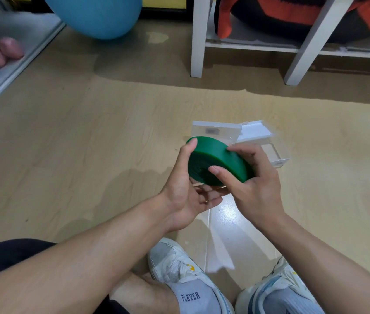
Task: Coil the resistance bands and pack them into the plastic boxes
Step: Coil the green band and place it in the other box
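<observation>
2 hands on 1 green coiled band (219, 163), held in the air above the floor (111, 132), tilted, flat face toward the person. Left hand (185, 196) cradles it from the left and below: thumb up along the rim, fingers stretched under the coil. Right hand (253, 189) clamps the right side, thumb pressed on the coil's face, fingers curled over the outer rim. 2 clear plastic boxes (216, 131) sit on the floor just behind the coil, side by side; the right one (270, 152) looks open, though the clear plastic makes that hard to read. White shelf legs (196, 41) stand further back, blue ball (97, 14) at top left. Person's white sneakers (179, 268) at the bottom edge.
</observation>
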The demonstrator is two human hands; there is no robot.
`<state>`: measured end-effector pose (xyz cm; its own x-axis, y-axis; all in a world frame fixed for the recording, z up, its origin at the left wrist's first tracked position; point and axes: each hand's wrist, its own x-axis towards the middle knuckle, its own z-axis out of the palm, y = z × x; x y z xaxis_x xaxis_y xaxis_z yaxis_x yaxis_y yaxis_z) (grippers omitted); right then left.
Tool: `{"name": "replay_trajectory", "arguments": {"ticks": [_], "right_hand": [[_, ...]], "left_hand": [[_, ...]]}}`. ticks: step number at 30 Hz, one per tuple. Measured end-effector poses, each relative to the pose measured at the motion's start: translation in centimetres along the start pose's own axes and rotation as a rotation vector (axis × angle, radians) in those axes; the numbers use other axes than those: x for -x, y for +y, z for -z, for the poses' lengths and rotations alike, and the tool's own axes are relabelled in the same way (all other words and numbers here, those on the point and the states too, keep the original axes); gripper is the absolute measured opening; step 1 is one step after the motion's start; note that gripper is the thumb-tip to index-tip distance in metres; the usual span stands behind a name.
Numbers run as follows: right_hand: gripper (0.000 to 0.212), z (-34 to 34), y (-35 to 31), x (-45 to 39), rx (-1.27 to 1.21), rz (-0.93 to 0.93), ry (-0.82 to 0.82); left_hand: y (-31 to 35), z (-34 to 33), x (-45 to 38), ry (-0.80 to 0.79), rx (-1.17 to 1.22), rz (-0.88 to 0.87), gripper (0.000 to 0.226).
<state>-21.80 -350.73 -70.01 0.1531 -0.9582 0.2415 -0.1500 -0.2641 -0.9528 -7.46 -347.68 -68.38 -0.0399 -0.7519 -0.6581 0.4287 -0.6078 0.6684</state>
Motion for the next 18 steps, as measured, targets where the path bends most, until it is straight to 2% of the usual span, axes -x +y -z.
{"name": "replay_trajectory", "arguments": {"ticks": [4,8,11,14,16,18], "right_hand": [[0.046,0.0,1.2,0.1,0.071,0.168,-0.033],[0.060,0.0,1.6,0.2,0.129,0.224,-0.097],[0.061,0.1,1.5,0.2,0.124,0.204,-0.099],[0.058,0.6,1.1,-0.1,0.021,-0.004,-0.138],[0.053,1.0,0.8,-0.5,-0.050,-0.146,-0.204],[0.048,1.4,0.6,-1.0,-0.117,-0.252,-0.286]], "left_hand": [[0.1,0.4,-0.2,-0.008,0.050,0.022,0.096],[-0.2,0.8,-0.2,-0.081,0.093,0.095,0.115],[-0.2,1.0,-0.4,-0.119,0.043,0.137,0.120],[0.1,0.5,-0.5,0.003,-0.053,0.105,0.100],[0.5,0.5,-0.8,0.152,-0.120,-0.019,0.073],[0.9,0.7,-1.1,0.178,-0.193,-0.108,0.061]]}}
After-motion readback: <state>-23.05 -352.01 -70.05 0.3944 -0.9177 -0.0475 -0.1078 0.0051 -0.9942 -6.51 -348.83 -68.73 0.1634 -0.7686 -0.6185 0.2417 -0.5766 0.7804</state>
